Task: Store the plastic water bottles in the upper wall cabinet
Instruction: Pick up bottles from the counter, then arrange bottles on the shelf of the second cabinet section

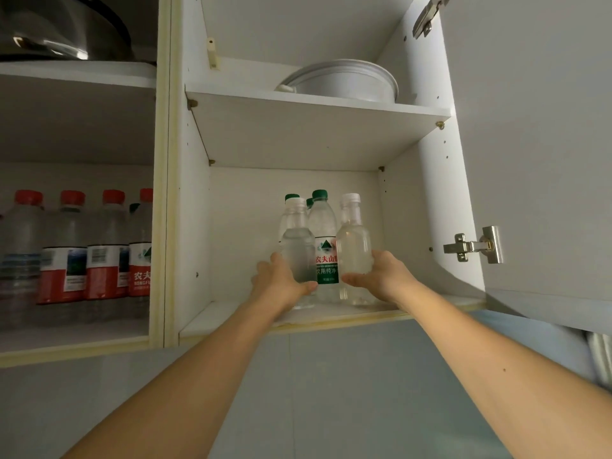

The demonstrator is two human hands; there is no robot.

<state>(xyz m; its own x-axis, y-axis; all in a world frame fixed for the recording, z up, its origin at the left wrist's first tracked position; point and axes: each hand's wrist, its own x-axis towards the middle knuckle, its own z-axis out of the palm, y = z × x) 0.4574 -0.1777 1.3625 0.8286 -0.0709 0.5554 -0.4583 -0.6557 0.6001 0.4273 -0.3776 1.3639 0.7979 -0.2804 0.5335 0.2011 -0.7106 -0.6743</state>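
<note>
Two clear bottles, left one [297,246] and right one [353,246], upright near the front of the lower cabinet shelf [231,318], flanking a green-capped labelled bottle [324,246]. Left hand [281,283] wrapped round the left bottle low down, right hand [381,276] round the right. Full of water, so likely weighty; thin smooth walls, probably yielding under squeeze. Best held mid-body, firmly. Red-capped bottles [76,253] in the neighbouring compartment; pot [344,81] above.

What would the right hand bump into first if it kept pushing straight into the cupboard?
The right hand grips a clear bottle and points at the back wall. Nothing shows behind that bottle, so the wall probably comes first, though depth is hard to judge.
</note>
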